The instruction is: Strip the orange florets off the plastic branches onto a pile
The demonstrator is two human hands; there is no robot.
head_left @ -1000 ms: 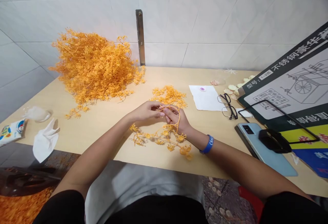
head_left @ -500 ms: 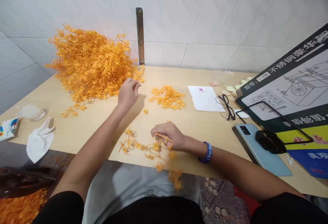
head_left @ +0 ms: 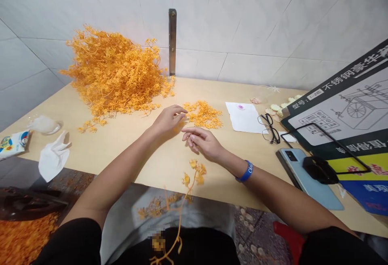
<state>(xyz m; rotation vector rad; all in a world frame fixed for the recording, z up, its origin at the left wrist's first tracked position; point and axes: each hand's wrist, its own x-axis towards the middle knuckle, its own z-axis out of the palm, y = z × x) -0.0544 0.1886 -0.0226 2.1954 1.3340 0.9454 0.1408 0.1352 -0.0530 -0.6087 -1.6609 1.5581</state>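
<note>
My left hand is at the left edge of a small heap of orange blossoms, its thumb and fingers apart with nothing visible between them. Just below and right of it is my right hand, fingers loosely bent and spread, holding nothing that I can see. A branching orange flower sprig slants over my lap below the right hand, and neither hand touches it. Behind my left hand, against the wall, stands a big pile of orange flower sprigs.
To the right lie white paper, glasses, a light-blue phone and a printed box. On the left are a tissue, a snack-like packet and a clear plastic bag. Orange pieces fill a low area at lower left.
My right hand has let go of the orange sprig and moved up toward the small heap; the sprig is now lower, over my lap. My left hand has moved right and down from the big pile.
</note>
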